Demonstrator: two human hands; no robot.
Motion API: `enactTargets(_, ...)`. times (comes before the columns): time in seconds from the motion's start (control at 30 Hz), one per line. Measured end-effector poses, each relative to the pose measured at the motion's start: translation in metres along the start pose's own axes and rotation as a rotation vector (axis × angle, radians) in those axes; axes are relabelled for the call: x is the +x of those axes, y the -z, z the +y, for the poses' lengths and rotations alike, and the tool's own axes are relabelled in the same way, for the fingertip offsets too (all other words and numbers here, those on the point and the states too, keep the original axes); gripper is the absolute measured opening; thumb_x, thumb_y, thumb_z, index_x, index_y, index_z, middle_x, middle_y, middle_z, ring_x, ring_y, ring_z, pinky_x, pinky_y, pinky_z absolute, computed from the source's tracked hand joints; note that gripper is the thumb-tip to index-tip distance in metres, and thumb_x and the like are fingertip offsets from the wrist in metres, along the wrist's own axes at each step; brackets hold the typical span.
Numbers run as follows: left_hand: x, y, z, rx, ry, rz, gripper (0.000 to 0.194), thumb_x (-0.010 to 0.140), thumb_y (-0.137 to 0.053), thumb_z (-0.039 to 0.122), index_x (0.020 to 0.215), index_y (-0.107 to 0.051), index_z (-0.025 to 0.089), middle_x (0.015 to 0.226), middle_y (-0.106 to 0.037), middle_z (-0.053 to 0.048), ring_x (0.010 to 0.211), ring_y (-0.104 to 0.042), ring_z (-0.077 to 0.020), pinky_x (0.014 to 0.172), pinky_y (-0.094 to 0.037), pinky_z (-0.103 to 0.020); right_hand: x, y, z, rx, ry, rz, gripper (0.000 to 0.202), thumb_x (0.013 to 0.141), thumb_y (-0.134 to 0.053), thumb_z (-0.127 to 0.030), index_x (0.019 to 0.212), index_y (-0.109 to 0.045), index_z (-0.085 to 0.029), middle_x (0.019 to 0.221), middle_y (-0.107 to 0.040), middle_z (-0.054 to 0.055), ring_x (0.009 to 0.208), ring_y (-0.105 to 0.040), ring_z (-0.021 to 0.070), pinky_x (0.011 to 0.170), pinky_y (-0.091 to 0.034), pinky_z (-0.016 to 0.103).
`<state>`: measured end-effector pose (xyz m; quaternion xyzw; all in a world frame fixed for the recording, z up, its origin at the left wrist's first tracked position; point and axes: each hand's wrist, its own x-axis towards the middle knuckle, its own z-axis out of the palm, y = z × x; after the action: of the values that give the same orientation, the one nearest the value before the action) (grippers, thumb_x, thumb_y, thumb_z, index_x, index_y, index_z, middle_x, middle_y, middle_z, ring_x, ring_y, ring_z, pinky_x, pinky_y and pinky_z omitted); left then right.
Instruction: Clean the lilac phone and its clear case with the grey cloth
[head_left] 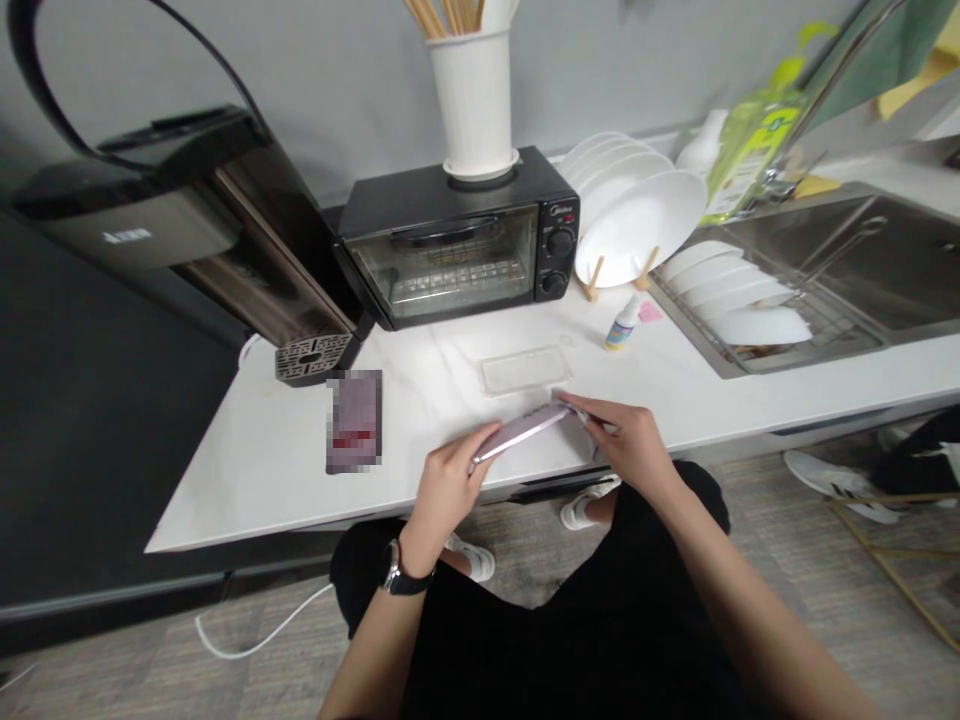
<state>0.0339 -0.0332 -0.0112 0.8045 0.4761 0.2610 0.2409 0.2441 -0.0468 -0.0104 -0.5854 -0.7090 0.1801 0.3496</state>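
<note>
A slim, pale purple phone (521,431) is held tilted just above the front edge of the white counter. Its left end sits between the fingers and thumb of my left hand (448,482). At its other end is my right hand (626,440), pinching a thin whitish cloth or tissue (592,418) against the phone's edge. Behind the phone lies a clear phone case (526,370), flat on the counter. A small spray bottle (623,322) with a blue and yellow label stands to the right of the case, beside a pink slip (650,312).
A black toaster oven (457,260) stands at the back, bearing a white cup (474,100) of chopsticks. Left are a drinks machine (247,240) and a blurred-out flat item (355,421). Right are racked white plates (637,225) and a steel sink (892,260) with bowls. A shoe (836,482) shows on the floor.
</note>
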Motion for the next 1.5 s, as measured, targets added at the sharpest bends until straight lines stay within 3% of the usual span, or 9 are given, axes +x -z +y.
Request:
enactTargets(0.17, 0.009, -0.006, -0.008, 0.085, 0.162, 0.081, 0.035, 0.071, -0.035, 0.033, 0.105, -0.033, 0.025, 0.071, -0.056, -0.002, 0.06, -0.052, -0.0177, 0.058, -0.042, -0.032, 0.014, -0.005, 0.007, 0.128, -0.093, 0.0, 0.03, 0.074, -0.031, -0.026, 0.101, -0.042, -0.024, 0.099, -0.051, -0.001, 0.089, -0.046, 0.0144, 0.076, -0.037, 0.026)
enactTargets(0.4, 0.01, 0.003, 0.009, 0.12, 0.012, 0.03, 0.045, 0.068, -0.043, 0.03, 0.109, -0.028, 0.027, 0.104, -0.042, -0.003, 0.097, -0.04, -0.018, 0.08, -0.035, -0.031, 0.027, -0.012, 0.025, 0.087, -0.129, -0.054, 0.03, 0.072, -0.034, -0.034, 0.094, -0.048, -0.021, 0.077, -0.059, 0.0, 0.065, -0.053, 0.0142, 0.056, -0.042, 0.024)
enactTargets(0.6, 0.004, 0.003, 0.011, 0.209, -0.003, -0.024, 0.052, 0.066, -0.045, 0.03, 0.113, -0.025, 0.024, 0.104, -0.04, -0.005, 0.101, -0.034, -0.0186, 0.089, -0.027, -0.033, 0.018, -0.013, 0.016, 0.0, -0.153, 0.014, 0.027, 0.074, -0.032, -0.027, 0.097, -0.046, -0.026, 0.093, -0.054, -0.001, 0.084, -0.049, 0.0165, 0.073, -0.037, 0.029)
enactTargets(0.77, 0.005, 0.001, 0.005, 0.211, -0.017, -0.023, 0.051, 0.065, -0.047, 0.032, 0.112, -0.029, 0.023, 0.101, -0.041, -0.005, 0.099, -0.034, -0.0197, 0.088, -0.028, -0.033, 0.002, -0.033, -0.021, -0.257, -0.094, 0.083, 0.034, 0.075, -0.027, -0.021, 0.109, -0.034, -0.023, 0.112, -0.038, 0.001, 0.106, -0.029, 0.0165, 0.088, -0.025, 0.035)
enactTargets(0.97, 0.003, 0.0, -0.001, 0.212, 0.005, -0.003, 0.055, 0.068, -0.04, 0.018, 0.117, -0.016, 0.022, 0.098, -0.043, -0.006, 0.093, -0.039, -0.0184, 0.085, -0.031, -0.033, -0.009, -0.061, -0.068, -0.368, 0.161, -0.087, 0.04, 0.074, -0.029, -0.031, 0.112, -0.03, -0.016, 0.118, -0.03, 0.004, 0.111, -0.017, 0.017, 0.091, -0.019, 0.038)
enactTargets(1.03, 0.003, 0.0, -0.001, 0.212, 0.01, 0.014, 0.06, 0.067, -0.042, 0.017, 0.118, -0.012, 0.021, 0.099, -0.043, -0.006, 0.094, -0.039, -0.0191, 0.085, -0.031, -0.034, -0.009, -0.059, -0.066, -0.373, 0.2, -0.125, 0.04, 0.075, -0.028, -0.031, 0.112, -0.029, -0.017, 0.117, -0.031, 0.002, 0.111, -0.017, 0.0162, 0.092, -0.018, 0.038)
enactTargets(1.17, 0.003, 0.001, 0.001, 0.201, 0.004, 0.027, 0.066, 0.062, -0.049, 0.021, 0.118, -0.013, 0.021, 0.099, -0.044, -0.007, 0.094, -0.039, -0.0207, 0.085, -0.031, -0.036, -0.006, -0.054, -0.058, -0.441, 0.052, -0.033, 0.042, 0.075, -0.027, -0.029, 0.114, -0.024, -0.015, 0.12, -0.024, 0.005, 0.111, -0.015, 0.0191, 0.092, -0.013, 0.042)
enactTargets(1.37, 0.002, 0.003, 0.003, 0.207, 0.018, 0.062, 0.058, 0.063, -0.047, 0.015, 0.115, -0.022, 0.021, 0.097, -0.047, -0.007, 0.092, -0.041, -0.0219, 0.08, -0.035, -0.037, -0.011, -0.054, -0.059, -0.381, 0.23, -0.162, 0.04, 0.075, -0.028, -0.029, 0.114, -0.025, -0.021, 0.118, -0.029, -0.002, 0.11, -0.019, 0.0147, 0.094, -0.016, 0.036)
enactTargets(1.5, 0.004, 0.003, 0.003, 0.175, -0.008, 0.061, 0.059, 0.061, -0.051, 0.021, 0.114, -0.024, 0.019, 0.095, -0.048, -0.008, 0.092, -0.042, -0.0218, 0.079, -0.036, -0.036, -0.013, -0.047, -0.055, -0.419, 0.101, -0.034, 0.043, 0.074, -0.028, -0.031, 0.115, -0.021, -0.022, 0.12, -0.026, -0.001, 0.109, -0.02, 0.0186, 0.092, -0.016, 0.041)
